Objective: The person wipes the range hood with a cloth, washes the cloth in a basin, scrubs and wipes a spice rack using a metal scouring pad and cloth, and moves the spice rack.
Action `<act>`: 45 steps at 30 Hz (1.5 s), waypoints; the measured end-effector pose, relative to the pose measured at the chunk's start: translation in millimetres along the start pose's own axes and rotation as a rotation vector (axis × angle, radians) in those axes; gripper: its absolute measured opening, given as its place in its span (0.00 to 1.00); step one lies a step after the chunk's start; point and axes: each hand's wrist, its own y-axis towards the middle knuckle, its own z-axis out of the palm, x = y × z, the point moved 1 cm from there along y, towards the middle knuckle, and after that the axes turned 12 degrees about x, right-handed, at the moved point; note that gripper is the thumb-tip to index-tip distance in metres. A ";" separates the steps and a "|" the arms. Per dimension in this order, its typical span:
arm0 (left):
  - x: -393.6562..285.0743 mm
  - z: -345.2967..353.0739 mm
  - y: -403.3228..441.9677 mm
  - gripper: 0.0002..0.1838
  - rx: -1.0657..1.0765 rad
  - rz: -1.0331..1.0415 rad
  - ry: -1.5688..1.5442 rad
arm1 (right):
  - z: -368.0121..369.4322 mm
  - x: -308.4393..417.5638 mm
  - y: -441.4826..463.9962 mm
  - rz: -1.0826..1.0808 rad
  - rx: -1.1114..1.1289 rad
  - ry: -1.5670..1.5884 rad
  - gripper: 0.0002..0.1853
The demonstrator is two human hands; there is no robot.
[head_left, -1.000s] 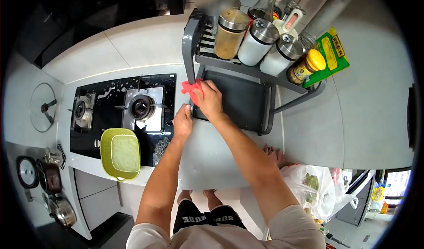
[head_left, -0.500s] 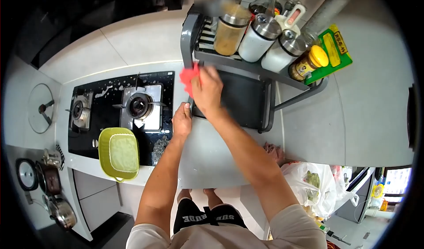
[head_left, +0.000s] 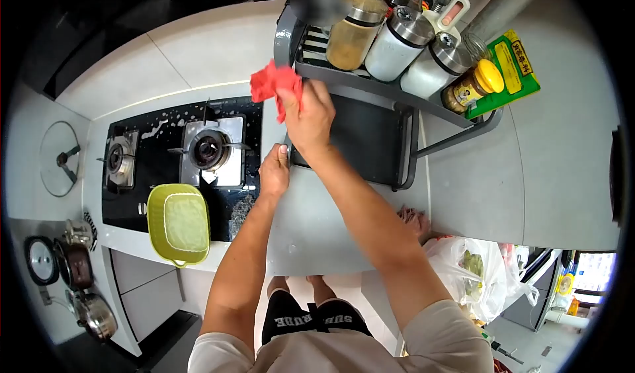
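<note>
My right hand [head_left: 309, 118] is closed on a crumpled red cloth [head_left: 266, 85], at the left upright of a dark grey two-tier spice rack [head_left: 281, 42]. The cloth sticks out to the left of my fingers, against or close beside the upright. Lower down, my left hand [head_left: 274, 171] grips the near left corner of the rack's bottom tier, thumb on top; its fingers are partly hidden. Glass jars with steel lids [head_left: 357, 39] and a yellow-lidded jar [head_left: 473, 85] stand on the top tier. Below them lies the dark bottom tray [head_left: 370, 138].
A black gas stove [head_left: 152, 148] with wet spots lies to the left. On its front edge stands a green square basin [head_left: 178, 224] of cloudy water, beside a steel wool scrubber [head_left: 241, 215]. White plastic bags [head_left: 469, 274] are at the lower right.
My right hand has moved slightly up, and the red cloth now reaches further left and up. My left hand stays on the rack corner. The view has shifted a little.
</note>
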 end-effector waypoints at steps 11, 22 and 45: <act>6.3 1.8 1.0 0.23 -0.009 -0.001 0.030 | -7.1 -3.7 -2.2 0.033 0.100 0.004 0.08; 6.9 1.5 0.0 0.21 -0.014 -0.011 0.017 | -9.0 -5.9 -0.8 0.065 0.175 -0.135 0.08; 5.5 1.4 -3.8 0.24 0.000 -0.012 0.010 | -8.4 9.2 2.3 0.093 0.046 -0.051 0.07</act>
